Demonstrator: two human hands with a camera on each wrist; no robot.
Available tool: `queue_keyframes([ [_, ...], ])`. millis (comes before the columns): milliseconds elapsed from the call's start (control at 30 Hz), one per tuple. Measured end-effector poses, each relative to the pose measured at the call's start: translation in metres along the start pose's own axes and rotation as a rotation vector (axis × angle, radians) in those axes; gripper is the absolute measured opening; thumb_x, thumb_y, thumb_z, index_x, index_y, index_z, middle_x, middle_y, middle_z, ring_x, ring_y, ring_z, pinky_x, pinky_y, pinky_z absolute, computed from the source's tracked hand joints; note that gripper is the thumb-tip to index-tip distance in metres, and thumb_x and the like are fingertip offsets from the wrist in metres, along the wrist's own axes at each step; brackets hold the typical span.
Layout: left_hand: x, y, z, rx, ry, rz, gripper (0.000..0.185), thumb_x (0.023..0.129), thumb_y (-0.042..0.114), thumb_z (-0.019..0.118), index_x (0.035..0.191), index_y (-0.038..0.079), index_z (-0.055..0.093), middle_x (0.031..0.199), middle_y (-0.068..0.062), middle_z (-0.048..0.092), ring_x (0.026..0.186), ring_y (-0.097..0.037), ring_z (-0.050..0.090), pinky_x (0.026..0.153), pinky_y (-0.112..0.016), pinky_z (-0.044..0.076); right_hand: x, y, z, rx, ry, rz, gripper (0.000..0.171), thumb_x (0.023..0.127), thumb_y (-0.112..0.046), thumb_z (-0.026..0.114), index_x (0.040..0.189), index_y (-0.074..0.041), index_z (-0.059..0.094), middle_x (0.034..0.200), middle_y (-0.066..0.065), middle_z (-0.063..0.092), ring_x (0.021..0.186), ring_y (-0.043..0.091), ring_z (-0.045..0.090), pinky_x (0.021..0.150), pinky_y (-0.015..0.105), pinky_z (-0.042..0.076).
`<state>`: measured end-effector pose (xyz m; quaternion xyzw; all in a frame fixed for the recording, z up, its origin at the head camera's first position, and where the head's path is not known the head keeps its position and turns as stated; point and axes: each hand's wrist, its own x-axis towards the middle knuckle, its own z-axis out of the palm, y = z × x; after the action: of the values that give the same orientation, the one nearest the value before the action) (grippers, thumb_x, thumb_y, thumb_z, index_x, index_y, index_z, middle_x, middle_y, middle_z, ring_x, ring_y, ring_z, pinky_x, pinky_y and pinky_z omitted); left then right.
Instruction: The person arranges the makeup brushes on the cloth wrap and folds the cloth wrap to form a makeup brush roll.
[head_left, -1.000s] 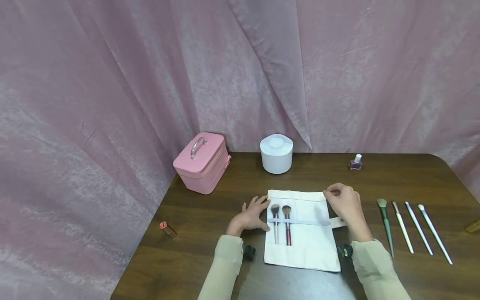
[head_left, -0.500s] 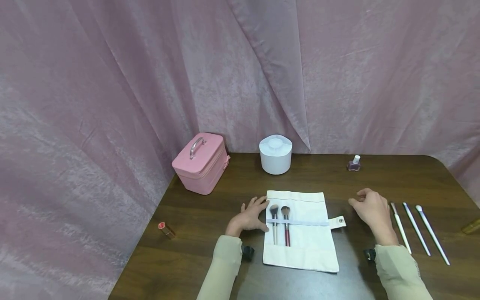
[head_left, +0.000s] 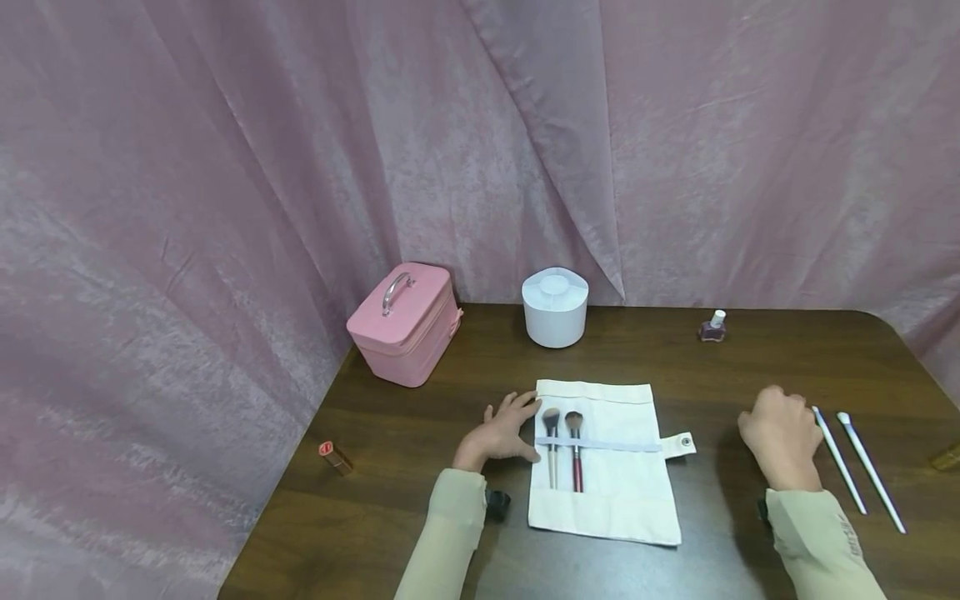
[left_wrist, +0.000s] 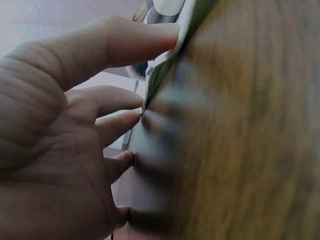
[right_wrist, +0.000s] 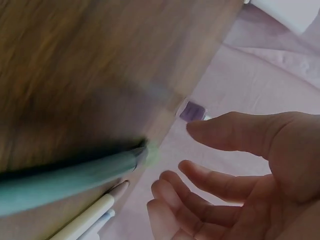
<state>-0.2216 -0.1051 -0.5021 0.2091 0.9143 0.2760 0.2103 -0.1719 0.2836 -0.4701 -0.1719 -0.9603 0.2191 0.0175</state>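
Observation:
A white cloth brush roll (head_left: 622, 487) lies unrolled on the table. Two makeup brushes sit under its elastic band: one with a pale handle (head_left: 552, 467), one with a red handle (head_left: 577, 467). My left hand (head_left: 501, 433) rests at the roll's left edge; in the left wrist view its thumb and fingertips touch that edge. Farther right, my right hand (head_left: 780, 433) holds nothing, thumb and fingers apart. The right wrist view has a green-handled brush (right_wrist: 70, 182) lying close by, with a white-handled brush (right_wrist: 87, 215) beside it. In the head view my right hand hides both.
Two white brushes (head_left: 838, 458) (head_left: 870, 471) lie right of my right hand. Toward the back stand a pink case (head_left: 405, 325), a white round container (head_left: 555, 312) and a nail polish bottle (head_left: 712, 327). A lipstick (head_left: 335, 457) lies left; a gold item (head_left: 947, 457) is at the right.
My right hand has let go of the roll's upper right corner and moved right, over to the green and white-handled brushes. My left hand has stayed at the roll's left edge.

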Motion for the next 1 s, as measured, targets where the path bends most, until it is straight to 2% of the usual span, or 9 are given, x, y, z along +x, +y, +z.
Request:
queue_keyframes([
  [100,0.0,0.001,-0.001,0.002,-0.002,0.004,0.09,0.082,0.017,0.085,0.157,0.011,0.037,0.166,-0.003,0.023,0.154,-0.031,0.01,0.117,-0.064,0.005,0.001,0.004,-0.001,-0.022,-0.022,-0.005,0.02,0.088,-0.006,0.056,0.08,0.011,0.051,0.079,0.037,0.054,0.069,0.051,0.055,0.053,0.055,0.042],
  [200,-0.001,0.0,-0.001,-0.003,0.0,0.007,0.089,0.082,0.016,0.085,0.157,0.01,0.038,0.166,-0.003,0.024,0.154,-0.031,0.01,0.117,-0.064,0.004,0.002,0.006,0.0,-0.025,-0.045,-0.004,0.019,0.087,-0.006,0.056,0.071,0.003,0.051,0.07,0.027,0.053,0.062,0.04,0.051,0.051,0.05,0.041],
  [300,-0.002,0.0,0.0,-0.012,0.002,0.01,0.089,0.082,0.016,0.085,0.157,0.01,0.039,0.166,-0.003,0.024,0.154,-0.031,0.01,0.117,-0.064,0.004,0.004,0.006,-0.001,-0.029,-0.057,-0.006,0.019,0.087,-0.006,0.056,0.071,0.003,0.053,0.072,0.029,0.055,0.064,0.043,0.053,0.052,0.052,0.042],
  [433,-0.002,0.0,0.001,-0.013,0.004,0.012,0.088,0.082,0.016,0.085,0.157,0.01,0.039,0.166,-0.003,0.024,0.154,-0.032,0.01,0.117,-0.064,0.005,0.006,0.007,-0.002,-0.036,-0.058,-0.017,0.017,0.086,-0.007,0.058,0.078,0.009,0.057,0.08,0.038,0.057,0.068,0.051,0.058,0.053,0.055,0.044],
  [700,-0.001,0.0,0.0,-0.006,0.003,0.003,0.088,0.082,0.016,0.085,0.156,0.01,0.039,0.166,-0.003,0.025,0.154,-0.031,0.01,0.118,-0.063,0.005,0.008,0.011,-0.002,-0.036,-0.05,-0.02,0.018,0.085,-0.008,0.06,0.081,0.009,0.06,0.083,0.039,0.058,0.072,0.055,0.058,0.056,0.058,0.044],
  [867,-0.001,0.0,0.0,0.001,0.003,0.001,0.088,0.082,0.016,0.085,0.156,0.01,0.039,0.166,-0.003,0.025,0.154,-0.031,0.01,0.118,-0.063,0.005,0.009,0.017,0.0,-0.035,-0.058,-0.024,0.021,0.084,-0.008,0.059,0.093,0.011,0.062,0.09,0.043,0.058,0.077,0.058,0.057,0.059,0.061,0.044],
  [1000,-0.001,0.001,0.0,0.007,0.002,0.009,0.088,0.081,0.016,0.085,0.156,0.01,0.039,0.165,-0.003,0.025,0.153,-0.032,0.011,0.117,-0.064,0.006,0.01,0.02,0.0,-0.029,-0.065,-0.014,0.023,0.083,-0.008,0.059,0.091,0.014,0.06,0.084,0.04,0.058,0.076,0.057,0.057,0.059,0.061,0.044],
])
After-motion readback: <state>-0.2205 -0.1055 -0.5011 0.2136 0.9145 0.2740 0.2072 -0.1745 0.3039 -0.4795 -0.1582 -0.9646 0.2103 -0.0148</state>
